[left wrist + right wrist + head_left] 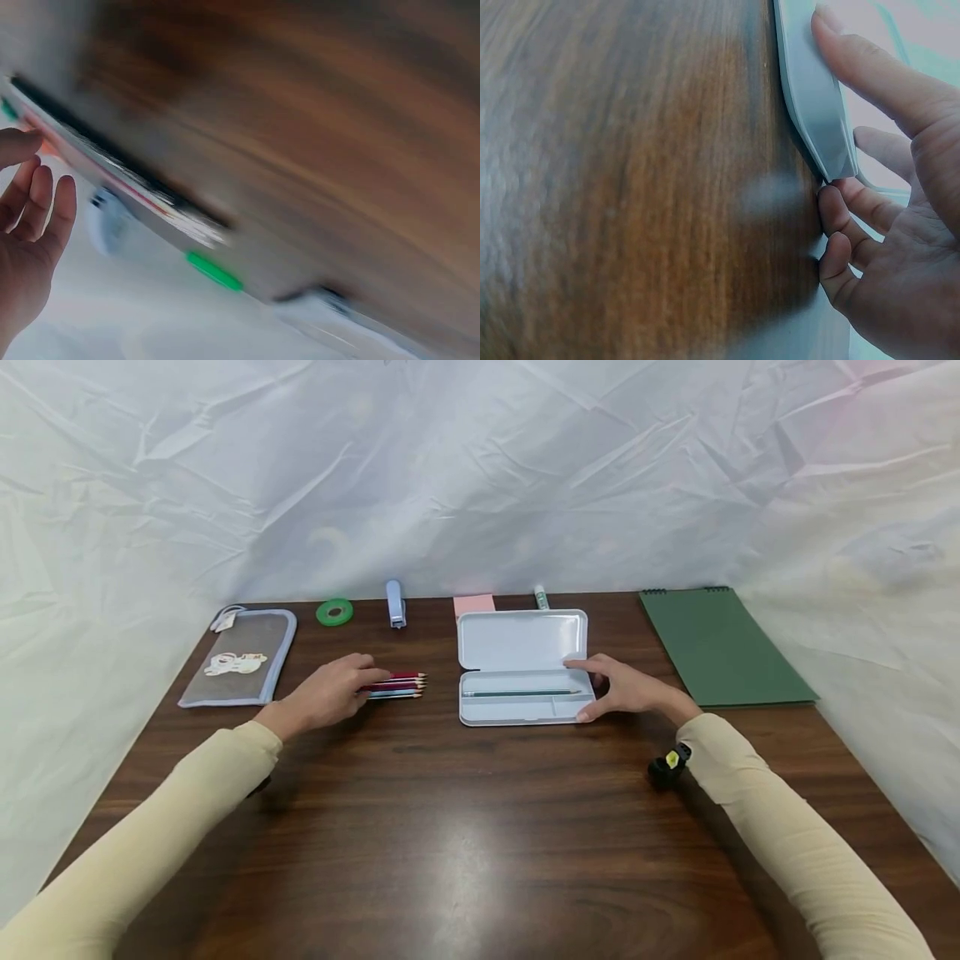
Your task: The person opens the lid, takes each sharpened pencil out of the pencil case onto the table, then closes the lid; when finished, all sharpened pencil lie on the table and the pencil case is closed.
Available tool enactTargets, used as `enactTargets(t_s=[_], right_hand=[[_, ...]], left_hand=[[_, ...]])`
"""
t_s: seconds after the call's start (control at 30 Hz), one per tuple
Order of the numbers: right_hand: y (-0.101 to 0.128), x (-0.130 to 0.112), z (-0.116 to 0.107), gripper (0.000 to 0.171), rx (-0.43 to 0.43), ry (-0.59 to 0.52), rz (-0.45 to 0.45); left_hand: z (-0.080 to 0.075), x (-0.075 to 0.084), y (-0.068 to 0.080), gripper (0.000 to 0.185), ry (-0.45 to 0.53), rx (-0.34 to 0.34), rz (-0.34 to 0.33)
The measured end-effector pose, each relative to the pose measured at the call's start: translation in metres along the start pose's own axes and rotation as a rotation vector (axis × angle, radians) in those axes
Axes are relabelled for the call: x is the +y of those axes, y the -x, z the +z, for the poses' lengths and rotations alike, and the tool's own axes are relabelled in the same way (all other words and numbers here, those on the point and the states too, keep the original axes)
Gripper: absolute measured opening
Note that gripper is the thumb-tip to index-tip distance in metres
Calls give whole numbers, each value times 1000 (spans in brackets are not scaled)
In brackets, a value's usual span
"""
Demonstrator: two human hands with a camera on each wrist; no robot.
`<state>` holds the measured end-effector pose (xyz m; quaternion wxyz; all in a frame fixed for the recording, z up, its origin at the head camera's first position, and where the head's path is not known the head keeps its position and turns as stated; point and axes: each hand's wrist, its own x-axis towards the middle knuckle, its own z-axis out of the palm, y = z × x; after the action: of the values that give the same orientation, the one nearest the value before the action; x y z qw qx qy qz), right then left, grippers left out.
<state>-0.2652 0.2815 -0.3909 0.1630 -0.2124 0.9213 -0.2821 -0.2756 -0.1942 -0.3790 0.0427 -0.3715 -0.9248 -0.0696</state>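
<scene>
With twelve o'clock pointing to the far wall sheet, a pale pencil box [502, 707] is lying in the middle of the far half of the worktop [465, 827], its lid [517, 640] leaning back toward twelve. Inside, a green pencil [517, 693] is resting lengthwise, tip pointing to three; I cannot tell on which side of the inner divider it is lying.

The right hand [633, 687] is holding the box by its three o'clock end. The thumb is pressing on the near corner, toward four, while the forefinger is reaching the hinge side, toward two, so this grip is spanning the box's depth. In the right wrist view the other fingers are curling close around the corner.

At nine o'clock from the box, the left hand [330, 692] is lying over a bunch of coloured pencils [397, 685], whose sharpened ends are pointing to three. Its thumb and fingertips are standing close together beside them, but blur is hiding the contact, so I cannot tell whether this grip is pinching them or only touching.

Around the box, a green notebook [727, 647] is lying at three, a glue stick [542, 597] just past twelve, pink notes [473, 604] at eleven, a blue stapler [396, 604] at ten, green tape [326, 612] between nine and ten, and a zip pouch [238, 685] at nine, beyond the left hand.
</scene>
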Motion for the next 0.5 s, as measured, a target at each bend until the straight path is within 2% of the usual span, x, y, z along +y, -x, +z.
enactTargets(t_s=[0.1,0.2,0.27,0.33,0.5], right_hand=[[0,0,-1,93,-2,3,-7],[1,1,-1,93,-2,0,-13],[1,1,-1,93,0,-3,-18],[1,1,0,93,1,-3,-19],[0,0,1,92,0,-1,-12]], left_hand=[[-1,16,-24,36,100,17,52],[-2,40,-54,35,215,-19,118],[-3,59,-75,38,267,-75,161],[-2,79,-95,42,284,-160,187],[3,116,-137,50,244,-376,210]])
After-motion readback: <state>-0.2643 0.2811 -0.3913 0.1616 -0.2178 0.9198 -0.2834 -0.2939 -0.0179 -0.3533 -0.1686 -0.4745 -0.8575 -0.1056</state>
